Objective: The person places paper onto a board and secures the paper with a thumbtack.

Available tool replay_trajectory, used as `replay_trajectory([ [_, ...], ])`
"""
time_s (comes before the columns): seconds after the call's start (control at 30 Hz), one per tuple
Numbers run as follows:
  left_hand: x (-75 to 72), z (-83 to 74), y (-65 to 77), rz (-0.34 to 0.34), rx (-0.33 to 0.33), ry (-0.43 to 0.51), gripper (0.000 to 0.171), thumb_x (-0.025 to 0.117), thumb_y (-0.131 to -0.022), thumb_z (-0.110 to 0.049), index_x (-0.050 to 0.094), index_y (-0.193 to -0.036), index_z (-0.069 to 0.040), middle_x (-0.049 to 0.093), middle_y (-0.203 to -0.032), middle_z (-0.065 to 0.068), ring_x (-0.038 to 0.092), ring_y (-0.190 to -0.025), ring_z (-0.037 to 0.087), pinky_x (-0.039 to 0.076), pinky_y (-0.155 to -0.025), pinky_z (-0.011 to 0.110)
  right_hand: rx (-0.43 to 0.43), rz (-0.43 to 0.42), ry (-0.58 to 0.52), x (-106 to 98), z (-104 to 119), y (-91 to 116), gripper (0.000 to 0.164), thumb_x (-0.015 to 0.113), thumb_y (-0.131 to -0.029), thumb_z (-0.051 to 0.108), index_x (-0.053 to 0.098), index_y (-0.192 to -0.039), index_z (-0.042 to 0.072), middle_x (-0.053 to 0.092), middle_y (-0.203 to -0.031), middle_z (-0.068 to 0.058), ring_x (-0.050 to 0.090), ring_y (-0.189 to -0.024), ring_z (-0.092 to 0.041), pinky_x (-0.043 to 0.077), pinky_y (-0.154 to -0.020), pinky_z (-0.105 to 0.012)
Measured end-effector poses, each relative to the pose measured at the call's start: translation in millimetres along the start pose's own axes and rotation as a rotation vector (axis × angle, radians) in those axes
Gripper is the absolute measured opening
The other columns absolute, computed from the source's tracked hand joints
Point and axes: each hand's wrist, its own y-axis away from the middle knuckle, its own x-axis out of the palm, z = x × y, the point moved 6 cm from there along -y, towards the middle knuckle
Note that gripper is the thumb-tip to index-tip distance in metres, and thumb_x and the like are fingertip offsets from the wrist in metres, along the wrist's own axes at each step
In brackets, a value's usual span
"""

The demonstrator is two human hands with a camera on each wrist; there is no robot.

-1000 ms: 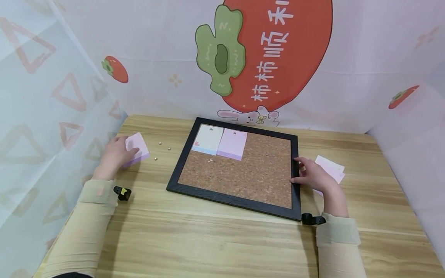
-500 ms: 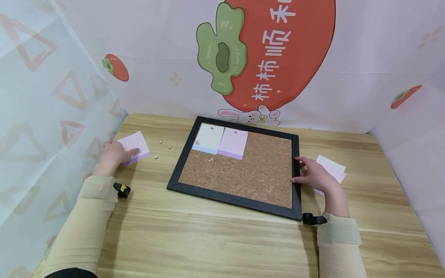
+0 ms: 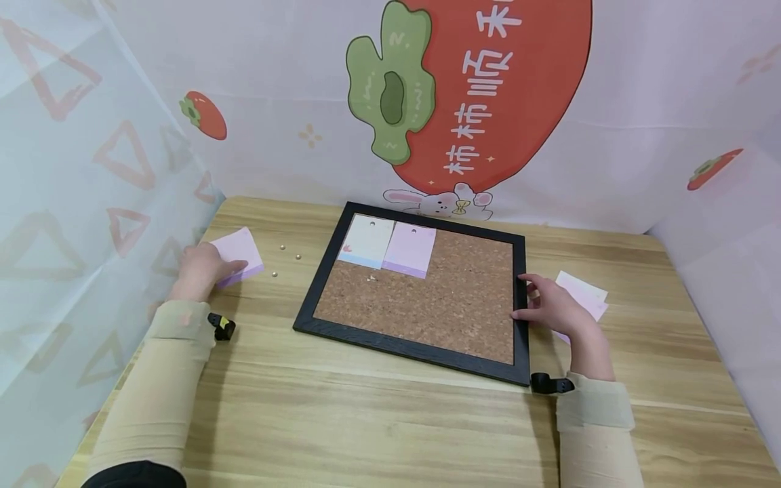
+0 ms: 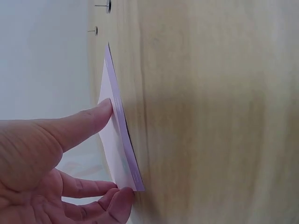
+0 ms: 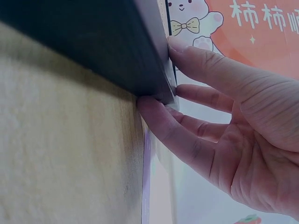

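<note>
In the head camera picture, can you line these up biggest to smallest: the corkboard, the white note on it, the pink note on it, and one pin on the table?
1. Corkboard
2. White note and pink note: too alike to rank
3. Pin

Corkboard [image 3: 427, 312] on table [image 3: 366, 427] — two cards [image 3: 409, 251] at far left corner. Left: three pins [image 3: 298, 257], then paper [image 3: 243, 247]. Right — overlapping sheets [image 3: 582, 296].
</note>
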Motion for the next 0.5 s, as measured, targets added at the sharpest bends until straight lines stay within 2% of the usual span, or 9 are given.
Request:
replay_trajectory([
  [0.23, 0.2, -0.5, -2.2, -0.007, 0.001, 0.012, 0.076, 0.065, -0.091, -0.039, 0.049, -0.115, 0.03, 0.053, -0.111, 0.044, 0.046, -0.098, 0.051, 0.044, -0.09, 0.059, 0.007, 0.003, -0.006, -0.1, 0.4, 0.0, 0.085, 0.079, -0.086, 0.03, 0.034, -0.149, -0.005, 0.052, -0.134, -0.033, 0.056, -0.114, -0.045, 0.049, -0.097, -0.059],
  [0.5, 1.6, 0.1, -6.7, 0.027, -0.013, 0.035, 0.075, 0.066, -0.09, -0.037, 0.047, -0.121, 0.029, 0.052, -0.115, 0.043, 0.045, -0.103, 0.054, 0.043, -0.095, 0.061, 0.002, 0.001, -0.001, -0.2, 0.8, 0.3, 0.085, 0.079, -0.086, 0.031, 0.035, -0.149, -0.005, 0.052, -0.134, -0.033, 0.056, -0.115, -0.045, 0.049, -0.098, -0.06],
])
